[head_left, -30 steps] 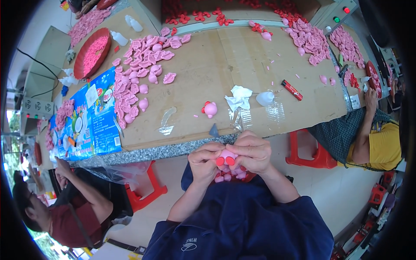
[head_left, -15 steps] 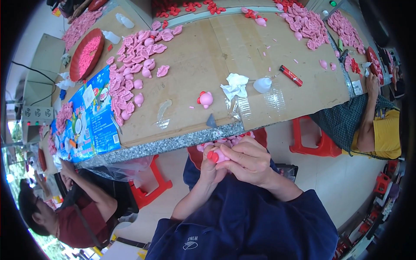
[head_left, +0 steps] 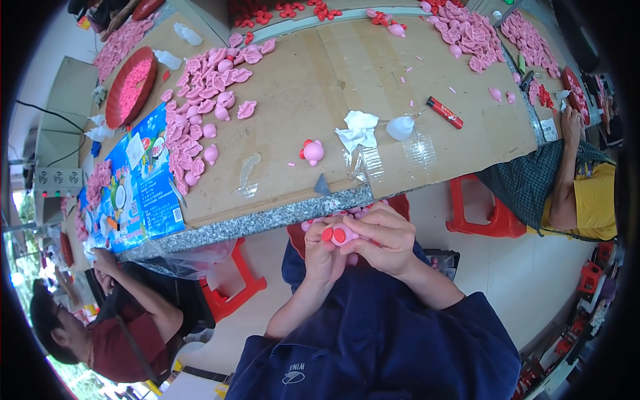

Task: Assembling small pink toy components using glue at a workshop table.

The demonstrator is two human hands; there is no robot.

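Both my hands are in front of the table edge, above my lap. Between them is a small pink toy figure (head_left: 345,235) with two round red feet turned toward me. My left hand (head_left: 323,260) has its fingers closed round the figure's left side. The thumb and fingers of my right hand (head_left: 389,241) pinch it from the right. Just beyond my hands, a red bowl (head_left: 400,204) holds more pink pieces (head_left: 319,222), partly hidden by my fingers. Near the table edge lies another pink figure with red parts (head_left: 313,152).
Cardboard (head_left: 287,87) covers the table. On it are pink pieces (head_left: 207,87), a crumpled tissue (head_left: 359,130), a white bottle (head_left: 400,128), a red tube (head_left: 445,113) and a grey triangular piece (head_left: 323,185). Co-workers sit left (head_left: 127,333) and right (head_left: 580,200), beside red stools (head_left: 487,213).
The pink figure has turned in my hands so that both red feet now show side by side. My right hand has shifted slightly; the table things lie as before.
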